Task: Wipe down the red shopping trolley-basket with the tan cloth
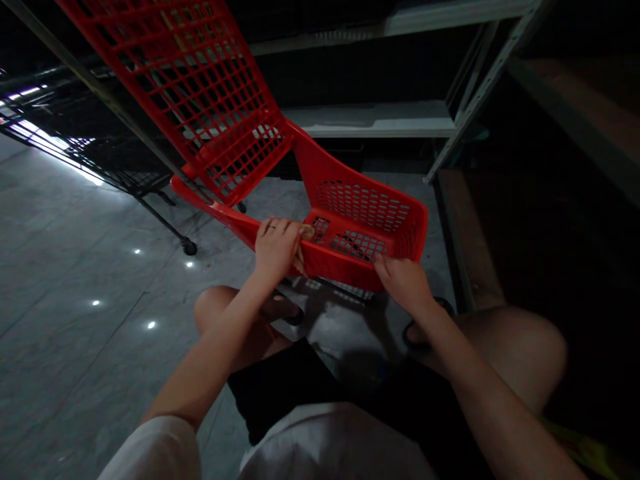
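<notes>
A red plastic shopping-cart basket (360, 200) with grid walls lies tilted in front of me, above my bare knees. My left hand (277, 248) is closed over its near rim, with a cloth-like scrap under the fingers. My right hand (404, 280) grips the underside of the same rim further right. A hinged red grid panel (190, 87) rises from the basket toward the upper left.
A metal shelf rack (380, 120) with pale boards stands behind the basket. A dark wire cart on wheels (150, 180) is at the left. Polished grey floor (85, 280) spreads to the left. Dark wooden shelving (575, 113) fills the right side.
</notes>
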